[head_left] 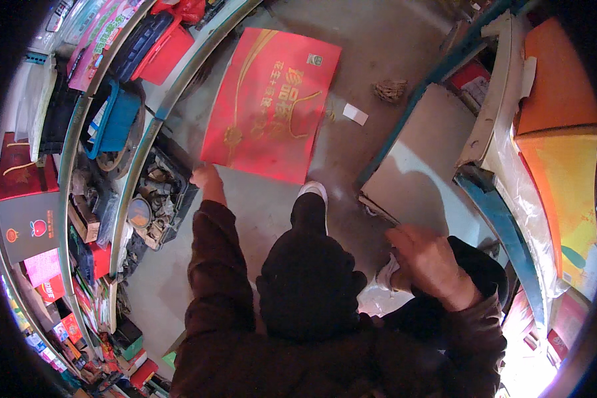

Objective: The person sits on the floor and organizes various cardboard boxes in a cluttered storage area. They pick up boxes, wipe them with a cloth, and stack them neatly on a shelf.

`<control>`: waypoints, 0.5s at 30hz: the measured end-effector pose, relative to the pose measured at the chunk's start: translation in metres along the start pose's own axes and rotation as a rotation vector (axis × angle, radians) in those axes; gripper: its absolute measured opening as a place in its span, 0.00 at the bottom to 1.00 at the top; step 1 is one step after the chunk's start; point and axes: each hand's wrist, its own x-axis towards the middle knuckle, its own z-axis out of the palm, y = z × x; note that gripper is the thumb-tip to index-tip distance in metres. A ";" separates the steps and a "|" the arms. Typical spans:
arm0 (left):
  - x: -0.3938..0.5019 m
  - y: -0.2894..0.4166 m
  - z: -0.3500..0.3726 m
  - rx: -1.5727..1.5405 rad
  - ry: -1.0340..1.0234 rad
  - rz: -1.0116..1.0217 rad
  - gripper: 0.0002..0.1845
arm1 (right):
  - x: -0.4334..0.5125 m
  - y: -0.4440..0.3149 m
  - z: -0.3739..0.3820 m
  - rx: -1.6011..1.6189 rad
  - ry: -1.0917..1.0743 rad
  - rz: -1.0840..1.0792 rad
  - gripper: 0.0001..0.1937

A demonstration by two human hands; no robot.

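Observation:
A large flat red gift bag with gold printing and a gold cord handle lies before me on the floor. My left hand is at its near left corner, fingers curled beside the rim of a black plastic crate. Whether those fingers grip the bag or the crate rim cannot be made out. My right hand, blurred and with bent fingers, is over my lower right side near a tan board. Nothing is plainly visible in it.
Metal shelving curves along the left, carrying a blue plastic basket, a red bin and boxes. At right, orange and yellow boxes stand on a rack. A white card and a brown bundle lie on the floor.

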 end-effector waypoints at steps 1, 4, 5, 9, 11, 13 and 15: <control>-0.010 0.014 -0.005 -0.190 0.170 -0.059 0.13 | 0.001 0.000 0.001 0.012 0.013 -0.008 0.13; -0.064 0.059 -0.020 -0.694 0.525 0.541 0.17 | 0.002 -0.002 0.003 -0.044 -0.007 -0.025 0.13; -0.085 0.077 -0.024 -0.753 0.344 0.543 0.17 | 0.002 -0.002 0.004 -0.038 -0.014 -0.022 0.13; -0.162 0.145 -0.033 -0.279 0.112 0.651 0.23 | 0.000 0.000 0.008 -0.023 0.021 -0.027 0.12; -0.174 0.161 -0.033 -0.197 0.039 0.771 0.26 | -0.001 0.001 0.008 -0.018 0.038 -0.031 0.12; -0.184 0.160 -0.026 -0.121 -0.052 0.937 0.27 | -0.002 0.002 0.007 -0.008 0.029 -0.045 0.12; -0.187 0.159 -0.016 -0.080 0.091 1.017 0.22 | -0.003 0.003 0.006 -0.018 -0.004 -0.047 0.13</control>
